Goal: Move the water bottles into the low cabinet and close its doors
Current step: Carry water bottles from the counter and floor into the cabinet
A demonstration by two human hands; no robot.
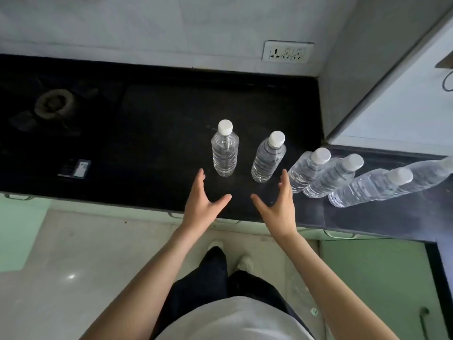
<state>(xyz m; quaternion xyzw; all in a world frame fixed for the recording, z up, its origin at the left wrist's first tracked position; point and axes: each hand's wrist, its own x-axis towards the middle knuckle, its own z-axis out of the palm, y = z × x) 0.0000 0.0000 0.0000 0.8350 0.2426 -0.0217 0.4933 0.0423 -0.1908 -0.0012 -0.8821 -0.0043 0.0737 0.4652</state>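
On black countertop (152, 114): six clear water bottles with white caps stand upright in a row, leftmost bottle (225, 152), next bottle (267, 159), four more to the right. Left hand (203, 204) and right hand (277, 204) both spread wide, empty, near the two left bottles, not touching. Green cabinet doors (372, 273) below counter edge.

Head view: my only camera, worn high, looking steeply down and forward.
Range: close over the black counter (152, 133); floor (73, 266) toward 6 o'clock.
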